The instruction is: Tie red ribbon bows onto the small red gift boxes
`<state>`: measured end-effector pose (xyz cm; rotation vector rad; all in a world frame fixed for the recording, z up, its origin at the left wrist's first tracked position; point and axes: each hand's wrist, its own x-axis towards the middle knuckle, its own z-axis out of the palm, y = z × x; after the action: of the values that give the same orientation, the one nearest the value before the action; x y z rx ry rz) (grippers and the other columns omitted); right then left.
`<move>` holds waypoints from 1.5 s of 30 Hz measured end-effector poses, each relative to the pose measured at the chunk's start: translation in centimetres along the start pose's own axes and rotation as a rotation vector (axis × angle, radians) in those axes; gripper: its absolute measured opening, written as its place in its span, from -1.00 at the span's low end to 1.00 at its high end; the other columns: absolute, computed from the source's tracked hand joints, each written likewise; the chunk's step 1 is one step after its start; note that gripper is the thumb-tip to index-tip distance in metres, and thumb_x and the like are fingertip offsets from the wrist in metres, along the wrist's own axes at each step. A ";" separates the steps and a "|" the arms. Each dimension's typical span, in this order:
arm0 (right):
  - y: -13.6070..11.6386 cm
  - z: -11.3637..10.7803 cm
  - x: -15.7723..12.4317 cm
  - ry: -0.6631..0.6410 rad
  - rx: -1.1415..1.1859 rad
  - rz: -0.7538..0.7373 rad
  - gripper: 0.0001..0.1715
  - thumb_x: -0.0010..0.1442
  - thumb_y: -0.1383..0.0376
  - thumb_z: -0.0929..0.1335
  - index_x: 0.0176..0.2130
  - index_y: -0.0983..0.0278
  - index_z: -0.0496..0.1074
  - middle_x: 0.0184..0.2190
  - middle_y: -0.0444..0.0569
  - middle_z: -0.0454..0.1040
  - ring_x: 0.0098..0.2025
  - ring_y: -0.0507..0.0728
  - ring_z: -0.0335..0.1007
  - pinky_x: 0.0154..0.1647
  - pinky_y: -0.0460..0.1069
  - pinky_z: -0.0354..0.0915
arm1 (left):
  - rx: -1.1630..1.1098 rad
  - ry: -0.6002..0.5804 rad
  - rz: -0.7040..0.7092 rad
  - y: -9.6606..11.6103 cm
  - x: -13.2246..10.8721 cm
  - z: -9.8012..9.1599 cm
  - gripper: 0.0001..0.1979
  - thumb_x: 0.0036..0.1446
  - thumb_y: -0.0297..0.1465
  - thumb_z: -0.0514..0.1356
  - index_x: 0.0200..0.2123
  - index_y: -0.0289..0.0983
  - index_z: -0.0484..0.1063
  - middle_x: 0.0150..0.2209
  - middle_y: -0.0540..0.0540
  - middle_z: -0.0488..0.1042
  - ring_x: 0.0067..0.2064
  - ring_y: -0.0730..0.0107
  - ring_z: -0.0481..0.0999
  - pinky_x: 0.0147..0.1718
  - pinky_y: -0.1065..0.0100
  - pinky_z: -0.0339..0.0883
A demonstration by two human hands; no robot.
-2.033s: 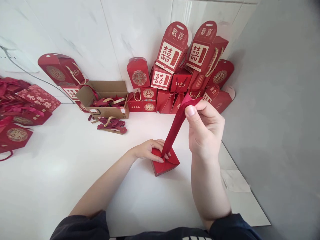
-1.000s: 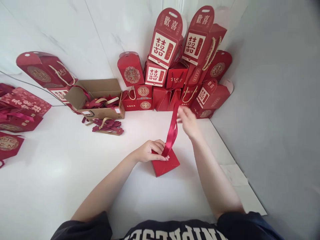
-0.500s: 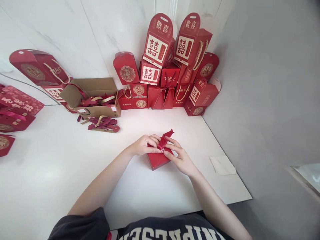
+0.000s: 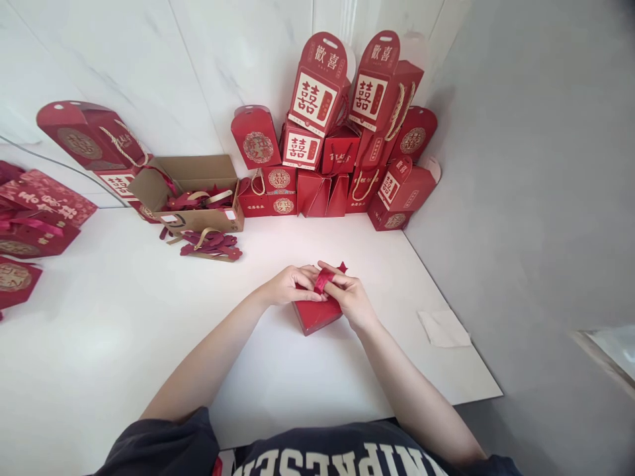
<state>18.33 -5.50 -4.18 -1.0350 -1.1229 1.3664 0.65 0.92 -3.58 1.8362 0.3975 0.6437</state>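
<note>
Looping ribbon on a little box like this goes better if one hand does nothing but anchor, imo. The small red box (image 4: 317, 318) sits on the white table (image 4: 104, 344) in front of the person, both hands on top of it. The left hand (image 4: 292, 285) rests on the lid, thumb parted from the fingers, tips by the base of the red ribbon (image 4: 324, 280); can't tell if they pinch it. The right hand (image 4: 351, 297) has the ribbon curled over its fingertips, though whether they're clamped on it I can't tell either.

My tips: hold the base firmly, let the loop lie flat (satin-looking stuff shows every twist), leave the short pointed end clear, and snug it gently so the lid doesn't buckle.

Counts: one box in hand, one ribbon that I can see. One open cardboard carton (image 4: 203, 221) with red and gold strips inside, too tangled to count, and one loose heap of strips (image 4: 212, 246) just in front. One white sheet (image 4: 444, 328) to the right. Two tall arch-topped boxes (image 4: 313, 99) crown the back stack; the red boxes below overlap too much for a sure total, same with the left pile (image 4: 52, 205).
</note>
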 end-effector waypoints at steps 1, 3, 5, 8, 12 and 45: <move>0.3 -0.1 -0.1 0.066 0.071 0.034 -0.84 0.07 0.17 0.46 -0.42 0.20 0.62 0.14 0.01 0.44 0.26 0.27 0.24 0.28 0.14 0.14 | 0.004 -0.004 0.001 -0.1 0.0 0.0 -0.89 0.05 -0.33 0.36 -0.36 -0.23 0.66 -0.28 -0.20 0.62 -0.07 0.22 0.49 0.09 0.13 0.26; 0.9 -0.4 -0.5 0.203 0.208 0.116 -0.77 0.03 0.12 0.49 -0.33 0.19 0.63 0.12 0.02 0.47 0.20 0.28 0.32 0.23 0.15 0.20 | 0.015 -0.013 0.001 -0.2 0.0 -0.1 -0.88 0.05 -0.32 0.35 -0.37 -0.23 0.66 -0.30 -0.20 0.63 -0.09 0.23 0.48 0.09 0.12 0.24; 1.2 -1.0 -1.0 0.317 0.284 0.189 -0.66 0.00 0.09 0.50 -0.22 0.17 0.62 0.10 0.02 0.48 0.21 0.28 0.31 0.22 0.18 0.21 | 0.028 -0.040 -0.008 -0.2 0.1 -0.3 -0.87 0.08 -0.31 0.34 -0.35 -0.23 0.66 -0.29 -0.20 0.63 -0.08 0.23 0.47 0.10 0.13 0.21; 0.7 -2.0 -2.0 0.443 0.222 0.147 -0.73 0.04 0.08 0.48 -0.26 0.16 0.62 0.15 0.01 0.42 0.26 0.28 0.24 0.25 0.22 0.17 | 0.052 -0.102 -0.056 0.2 0.1 -0.7 -0.82 0.13 -0.28 0.29 -0.28 -0.23 0.65 -0.29 -0.18 0.63 -0.05 0.24 0.45 0.12 0.16 0.16; -1.7 -1.8 -4.2 0.541 -0.148 -0.223 -0.82 0.14 0.15 0.43 -0.27 0.14 0.63 0.17 0.02 0.33 0.25 0.29 0.20 0.22 0.26 0.19 | 0.074 -0.145 -0.105 1.2 0.4 -0.9 -0.75 0.21 -0.24 0.22 -0.23 -0.24 0.64 -0.26 -0.19 0.62 -0.01 0.22 0.41 0.12 0.17 0.17; -3.4 -2.7 5.6 -0.526 -0.601 -0.303 -0.53 0.34 0.02 0.20 -0.35 0.22 0.49 0.14 0.04 0.35 0.25 0.17 0.19 0.25 0.19 0.14 | 0.152 -0.074 -0.331 3.5 0.5 -0.4 -0.72 0.03 -0.32 0.34 -0.62 -0.34 0.49 -0.44 -0.09 0.55 -0.27 0.31 0.55 -0.25 0.36 0.37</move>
<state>21.08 0.38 -1.42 -0.8709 -2.0802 1.0981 0.73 0.26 -0.06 1.8748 0.6985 0.3243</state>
